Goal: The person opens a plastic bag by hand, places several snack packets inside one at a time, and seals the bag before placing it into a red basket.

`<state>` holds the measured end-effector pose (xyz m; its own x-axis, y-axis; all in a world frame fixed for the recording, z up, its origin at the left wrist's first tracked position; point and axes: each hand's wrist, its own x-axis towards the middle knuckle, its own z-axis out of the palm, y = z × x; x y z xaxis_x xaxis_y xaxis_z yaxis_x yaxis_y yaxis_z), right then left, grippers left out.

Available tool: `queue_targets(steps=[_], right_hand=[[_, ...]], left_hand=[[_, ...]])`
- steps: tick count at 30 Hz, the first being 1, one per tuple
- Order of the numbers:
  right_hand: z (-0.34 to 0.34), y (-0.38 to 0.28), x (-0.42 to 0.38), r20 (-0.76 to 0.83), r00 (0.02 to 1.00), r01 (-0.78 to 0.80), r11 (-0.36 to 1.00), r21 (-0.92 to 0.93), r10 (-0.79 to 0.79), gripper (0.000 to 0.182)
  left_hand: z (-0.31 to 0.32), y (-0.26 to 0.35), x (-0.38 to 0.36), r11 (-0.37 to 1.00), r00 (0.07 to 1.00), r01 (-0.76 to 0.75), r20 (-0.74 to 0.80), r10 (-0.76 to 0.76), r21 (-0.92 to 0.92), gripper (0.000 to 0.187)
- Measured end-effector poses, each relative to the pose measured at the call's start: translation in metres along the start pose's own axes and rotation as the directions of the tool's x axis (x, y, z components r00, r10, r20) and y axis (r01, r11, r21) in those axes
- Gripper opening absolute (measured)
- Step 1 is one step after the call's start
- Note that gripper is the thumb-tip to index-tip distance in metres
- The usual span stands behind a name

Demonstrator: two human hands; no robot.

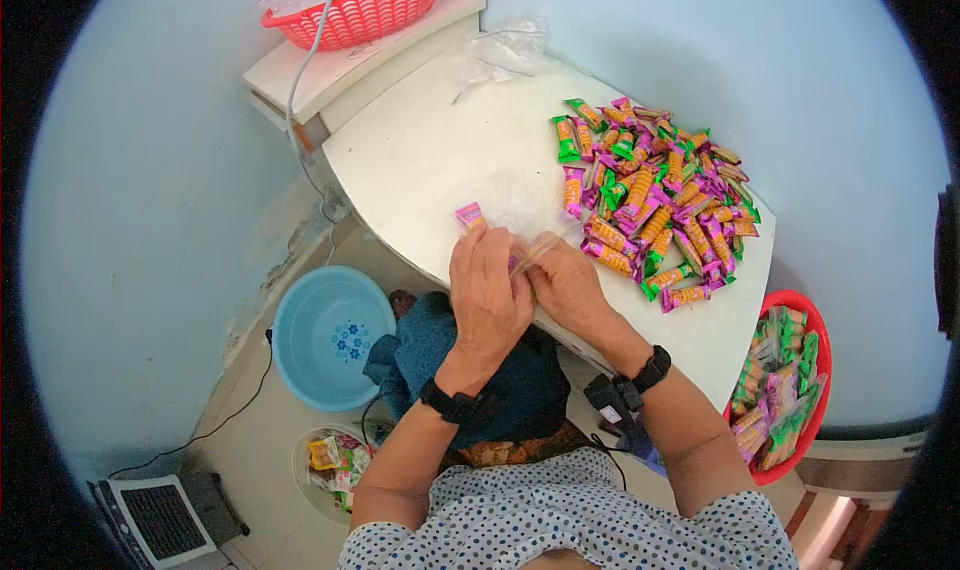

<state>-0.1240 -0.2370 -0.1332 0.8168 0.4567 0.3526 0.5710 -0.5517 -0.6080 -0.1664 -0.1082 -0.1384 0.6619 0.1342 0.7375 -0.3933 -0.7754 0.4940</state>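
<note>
Over the near edge of the white table, my two hands work close together. My left hand has its fingers closed around a small pink snack packet, whose end sticks out beyond the fingertips. Beside it, my right hand pinches a clear plastic bag, which reaches across to the left fingers. Some pink also shows between the hands, mostly covered. To the right of my right hand lies a loose pile of pink and green snack packets.
Clear plastic bags lie at the table's back. A red basket sits on a white ledge at upper left. Below are a blue basin and a bin of wrappers. A red tub of bagged packets stands right.
</note>
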Motion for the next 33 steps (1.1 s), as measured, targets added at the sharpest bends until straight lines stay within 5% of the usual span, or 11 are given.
queue_targets(steps=[7, 33], right_hand=[[-0.003, 0.001, -0.001, 0.061, 0.998, 0.032, 0.998, -0.051, -0.029, 0.015], [-0.006, -0.005, -0.004, 0.040, 0.999, 0.002, 1.000, -0.005, -0.001, 0.022]], left_hand=[[-0.003, 0.006, 0.009, 0.990, 0.990, 0.136, 0.026, -0.137, 0.048, 0.030], [-0.004, -0.003, 0.014, 0.966, 0.988, 0.137, 0.044, -0.150, 0.221, 0.027]])
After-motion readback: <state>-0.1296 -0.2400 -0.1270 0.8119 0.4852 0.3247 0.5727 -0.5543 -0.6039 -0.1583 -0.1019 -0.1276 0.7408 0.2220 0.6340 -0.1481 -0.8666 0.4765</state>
